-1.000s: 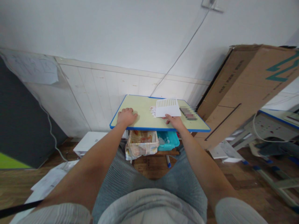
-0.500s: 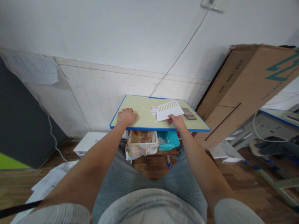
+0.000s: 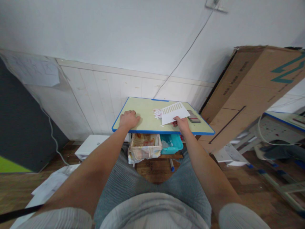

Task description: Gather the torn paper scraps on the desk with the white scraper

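Note:
My right hand (image 3: 181, 124) pinches a white card (image 3: 175, 115) by its lower right edge, thumb on top. A row of short tan strips runs along the card's far side. Partly beneath its left edge lies a small pile of white and pinkish paper scraps (image 3: 157, 113) on the pale yellow desk top (image 3: 146, 109). My left hand (image 3: 130, 120) rests palm down near the desk's front left corner, fingers loosely bent and holding nothing. Beyond my right hand lies a dark flat object (image 3: 194, 118), partly blurred out.
Under the desk top sit a cloth-lined basket (image 3: 145, 152) and a turquoise bin (image 3: 175, 147) with pale bits inside. A tall cardboard box (image 3: 238, 92) leans at the right. A white box (image 3: 91, 144) stands on the floor to the left. A cable (image 3: 188, 51) hangs along the wall.
My right hand and the card have shifted slightly right, uncovering more of the paper scraps. My left hand has stayed in place.

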A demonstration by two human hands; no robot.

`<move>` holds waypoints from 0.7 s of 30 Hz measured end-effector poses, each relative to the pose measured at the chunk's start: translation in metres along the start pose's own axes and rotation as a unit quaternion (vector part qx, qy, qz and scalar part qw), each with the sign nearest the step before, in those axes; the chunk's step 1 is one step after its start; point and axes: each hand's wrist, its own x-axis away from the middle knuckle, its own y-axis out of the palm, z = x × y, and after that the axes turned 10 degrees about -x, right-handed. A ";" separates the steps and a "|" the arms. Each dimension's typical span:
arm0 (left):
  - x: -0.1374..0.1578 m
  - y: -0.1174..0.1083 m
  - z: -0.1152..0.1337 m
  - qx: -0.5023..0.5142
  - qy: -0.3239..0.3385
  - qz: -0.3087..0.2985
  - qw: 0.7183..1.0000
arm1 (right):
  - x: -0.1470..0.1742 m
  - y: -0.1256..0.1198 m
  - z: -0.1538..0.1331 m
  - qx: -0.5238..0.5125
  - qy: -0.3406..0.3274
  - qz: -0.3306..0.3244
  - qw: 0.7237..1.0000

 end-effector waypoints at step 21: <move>0.002 -0.002 0.001 0.003 0.002 0.004 1.000 | -0.003 -0.005 0.006 0.027 0.007 0.044 0.999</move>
